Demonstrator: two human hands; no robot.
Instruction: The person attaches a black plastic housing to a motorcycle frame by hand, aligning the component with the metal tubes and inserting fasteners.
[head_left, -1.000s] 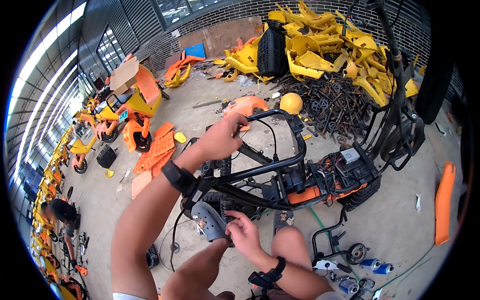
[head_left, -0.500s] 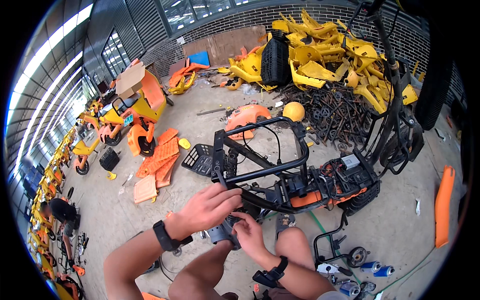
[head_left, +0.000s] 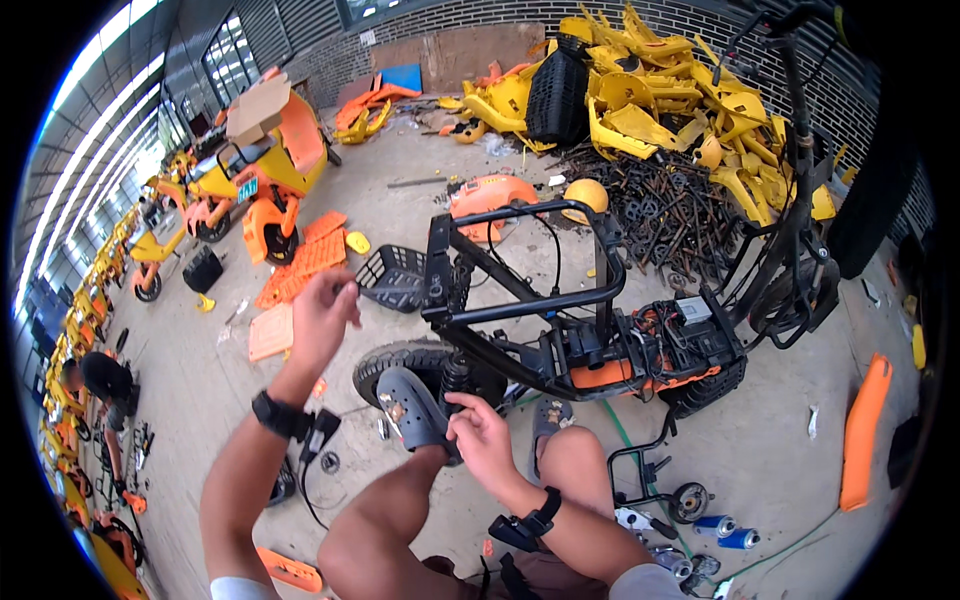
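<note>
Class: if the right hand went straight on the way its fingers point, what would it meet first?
The right hand would probably meet the left grey clog first, though depth is unclear; it might pass above.

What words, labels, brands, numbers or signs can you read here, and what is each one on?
None can be read clearly:
Green licence plate on the yellow-and-orange scooter: characters too small.
Pale label on the silver box in the stripped scooter frame: blurred.
White notice on the back wall: too small.
Blue cans: any print is too small.
</note>
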